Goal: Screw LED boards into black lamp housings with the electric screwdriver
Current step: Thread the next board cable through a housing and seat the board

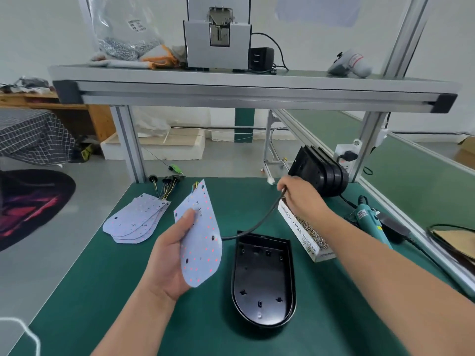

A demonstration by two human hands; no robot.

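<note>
The left hand (169, 258) is gripping an LED board (203, 242) just beside the housing (263, 281) lying lengthwise between the hands, the right hand (298, 196) pinching a cable (262, 219) beyond.

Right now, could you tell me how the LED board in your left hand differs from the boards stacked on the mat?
The held LED board is single; the stacked boards are several, fanned. The held LED board is lifted and tilted in the left hand; the stacked boards lie flat on the mat, untouched. Both are white, rounded at one end, with holes and wires.
</note>
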